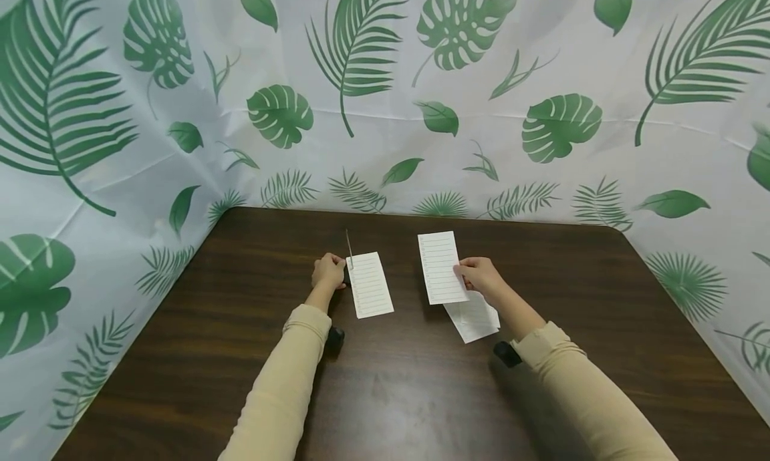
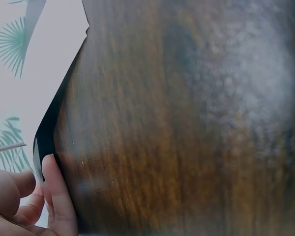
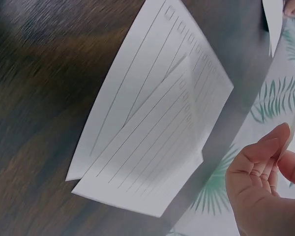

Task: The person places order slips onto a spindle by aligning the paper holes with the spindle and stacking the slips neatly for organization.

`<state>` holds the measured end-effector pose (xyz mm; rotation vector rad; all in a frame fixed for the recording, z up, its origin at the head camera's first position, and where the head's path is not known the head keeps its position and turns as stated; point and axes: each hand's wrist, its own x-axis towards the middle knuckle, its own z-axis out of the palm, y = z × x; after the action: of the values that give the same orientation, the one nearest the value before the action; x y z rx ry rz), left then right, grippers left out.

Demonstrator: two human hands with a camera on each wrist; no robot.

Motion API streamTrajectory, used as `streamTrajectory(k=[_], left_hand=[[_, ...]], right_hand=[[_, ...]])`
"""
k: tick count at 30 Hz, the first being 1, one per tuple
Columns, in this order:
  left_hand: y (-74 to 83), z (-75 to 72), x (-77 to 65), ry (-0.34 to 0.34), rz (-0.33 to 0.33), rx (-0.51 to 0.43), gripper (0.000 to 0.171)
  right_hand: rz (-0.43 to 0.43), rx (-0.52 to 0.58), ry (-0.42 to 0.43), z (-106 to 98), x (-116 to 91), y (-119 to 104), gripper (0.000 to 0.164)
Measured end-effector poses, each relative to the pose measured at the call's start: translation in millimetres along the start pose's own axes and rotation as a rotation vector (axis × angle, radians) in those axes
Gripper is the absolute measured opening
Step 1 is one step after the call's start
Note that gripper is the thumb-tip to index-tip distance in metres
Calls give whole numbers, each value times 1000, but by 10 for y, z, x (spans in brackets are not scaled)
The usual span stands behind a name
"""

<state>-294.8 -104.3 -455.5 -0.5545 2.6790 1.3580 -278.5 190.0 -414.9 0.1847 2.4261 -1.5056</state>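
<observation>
Pinching the lined paper slip (image 1: 441, 268) in the right hand (image 1: 478, 276) above the loose slips (image 1: 475, 319) mid-table, left hand (image 1: 329, 271) curled around scissors (image 1: 348, 248), keeping cuts straight along printed lines.

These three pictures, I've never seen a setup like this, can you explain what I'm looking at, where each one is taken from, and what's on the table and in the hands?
No machine here: a person works with two bare hands and wears three cameras. The wide picture comes from the head, looking down at a dark wooden table ringed by a leaf-print sheet. The other two come from cameras strapped to each wrist, so they look tilted and close.

The left hand grips something thin with a metal tip pointing up, probably scissors, though I cannot be sure. A lined paper slip lies beside it.

The right hand pinches a second lined slip. Under that wrist lie more slips, overlapping; the right wrist view shows them close. The left wrist view shows mostly table grain and fingertips.
</observation>
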Motion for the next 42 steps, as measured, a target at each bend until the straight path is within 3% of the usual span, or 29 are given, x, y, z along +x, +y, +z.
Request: streamTrajectory(k=[6, 9, 13, 18, 25, 31, 37, 42], left_hand=[[41, 6, 21, -17, -19, 11, 27], [41, -1, 50, -1, -36, -37, 24], [6, -40, 66, 3, -82, -159, 23], [-34, -178, 86, -46, -117, -346, 28], [55, -377, 11, -120, -27, -510, 30], [164, -461, -155, -179, -5, -584, 32], [194, -425, -346, -231, 51, -551, 34], [234, -318, -482, -282, 158, -490, 36]], right_hand=[[11, 5, -11, 100, -7, -86, 30], [8, 13, -18, 153, -13, -124, 29], [-4, 22, -39, 206, -32, -152, 28], [-30, 34, -48, 247, -54, -188, 25], [-64, 41, -75, 276, -116, -232, 22], [-97, 87, -93, 287, -137, -293, 21], [-99, 152, -111, 333, -139, -323, 18], [-111, 147, -133, 412, -174, -354, 18]])
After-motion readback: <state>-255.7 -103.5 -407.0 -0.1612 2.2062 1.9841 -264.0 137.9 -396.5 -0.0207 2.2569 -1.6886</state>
